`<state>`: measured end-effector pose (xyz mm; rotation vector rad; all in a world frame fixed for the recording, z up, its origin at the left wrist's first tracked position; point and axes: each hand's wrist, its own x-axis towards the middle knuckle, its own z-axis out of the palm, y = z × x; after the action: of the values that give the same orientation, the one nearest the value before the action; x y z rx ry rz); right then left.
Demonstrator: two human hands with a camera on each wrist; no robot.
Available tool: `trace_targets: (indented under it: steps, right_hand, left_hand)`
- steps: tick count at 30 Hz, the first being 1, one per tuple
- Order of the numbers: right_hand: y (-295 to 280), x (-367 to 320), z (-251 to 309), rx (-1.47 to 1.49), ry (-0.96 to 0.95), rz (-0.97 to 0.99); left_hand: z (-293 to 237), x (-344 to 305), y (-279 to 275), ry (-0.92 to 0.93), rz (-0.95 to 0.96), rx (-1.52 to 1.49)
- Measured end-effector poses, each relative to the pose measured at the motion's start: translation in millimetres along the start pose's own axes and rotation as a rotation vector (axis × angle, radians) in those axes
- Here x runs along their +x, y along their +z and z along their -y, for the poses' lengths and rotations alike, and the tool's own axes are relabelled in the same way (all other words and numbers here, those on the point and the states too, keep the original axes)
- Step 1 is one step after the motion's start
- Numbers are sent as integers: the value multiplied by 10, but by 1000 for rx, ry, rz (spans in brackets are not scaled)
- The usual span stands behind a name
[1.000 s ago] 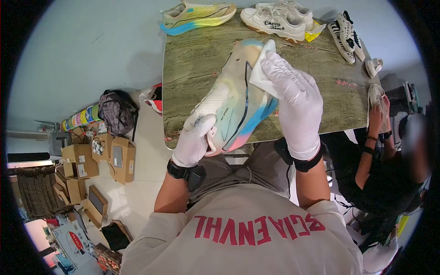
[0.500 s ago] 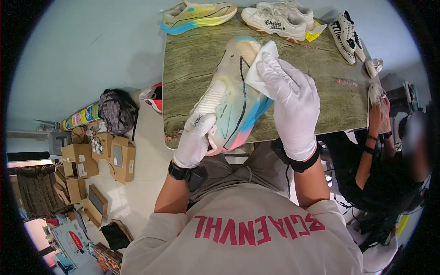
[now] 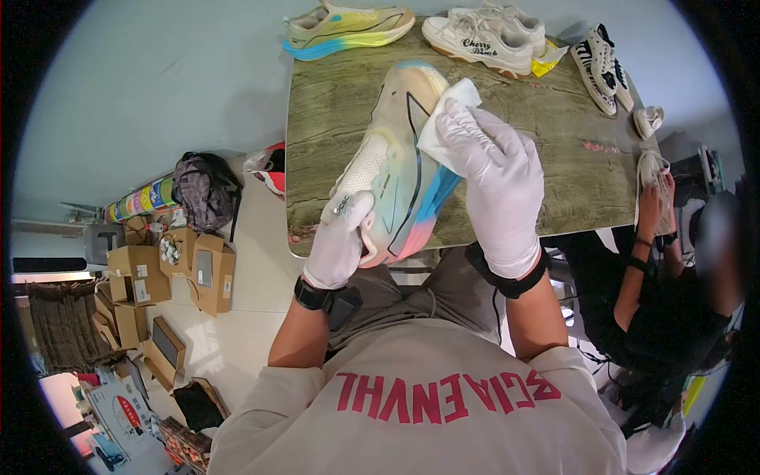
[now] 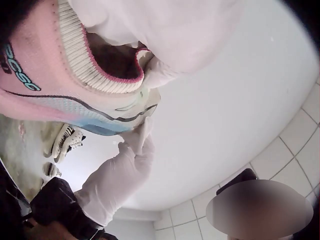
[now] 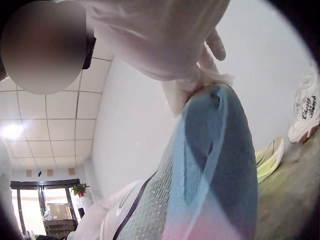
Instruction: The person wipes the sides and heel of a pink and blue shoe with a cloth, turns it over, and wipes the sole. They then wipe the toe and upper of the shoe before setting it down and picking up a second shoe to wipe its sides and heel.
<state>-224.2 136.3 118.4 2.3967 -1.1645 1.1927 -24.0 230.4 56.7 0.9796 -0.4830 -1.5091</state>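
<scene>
A pastel running shoe (image 3: pixel 396 166), cream at the toe and blue and pink along the sole, is held over the table with its toe pointing away from me. My gloved left hand (image 3: pixel 336 245) grips it at the collar, thumb over the tongue; part of that hand is hidden at the opening. In the left wrist view the ribbed collar (image 4: pixel 80 55) shows beside the glove. My gloved right hand (image 3: pixel 504 186) pinches a white cloth (image 3: pixel 467 93) against the shoe's side near the toe. From the right wrist, the cloth lies at the end of the blue sole (image 5: pixel 215 145).
A matching running shoe (image 3: pixel 348 32), white sneakers (image 3: pixel 483 43) and black-and-white shoes (image 3: pixel 598 67) stand along the wooden table's (image 3: pixel 324 111) far side. At right, another person's hands (image 3: pixel 653 206) hold a pale shoe. Cardboard boxes (image 3: pixel 138 273) and a backpack (image 3: pixel 204 186) sit on the floor at left.
My right hand and the cloth have shifted left and slightly toward me. The shoe's toe has swung a little left, while my left hand keeps its hold at the collar.
</scene>
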Motion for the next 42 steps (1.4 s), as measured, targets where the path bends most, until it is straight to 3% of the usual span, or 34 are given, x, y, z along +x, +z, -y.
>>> trace_targets:
  steps: [5, 11, 14, 16, 20, 22, 23, 25, 28, 42]
  right_hand:
    - [24, -16, 11, -27, 17, 50]
    - [66, -41, 12, -4, 13, 38]
    - [77, -53, 5, 1, -22, 38]
    - [98, -76, -9, 8, -43, 12]
    - [96, -94, 4, 6, -37, 32]
    - [112, -111, 11, 26, 17, 62]
    - [125, -120, 15, 25, 17, 61]
    - [145, -133, 26, 14, 3, 58]
    - [124, -119, 64, 37, -43, 58]
    - [219, -361, 201, 78, -105, 200]
  left_hand:
    - [2, 5, -24, -54, -17, 22]
    - [36, 32, -4, 46, 46, 14]
    - [46, 38, 0, 17, 30, -9]
    - [29, 48, 69, 14, -82, -37]
    - [42, 79, -18, -8, -60, -80]
    - [92, 130, -271, -19, 368, -308]
    - [118, 122, -269, -19, 370, -308]
    - [67, 67, -80, -6, 10, -22]
    - [31, 58, -8, -80, -86, -126]
    - [25, 134, -12, 5, -94, -132]
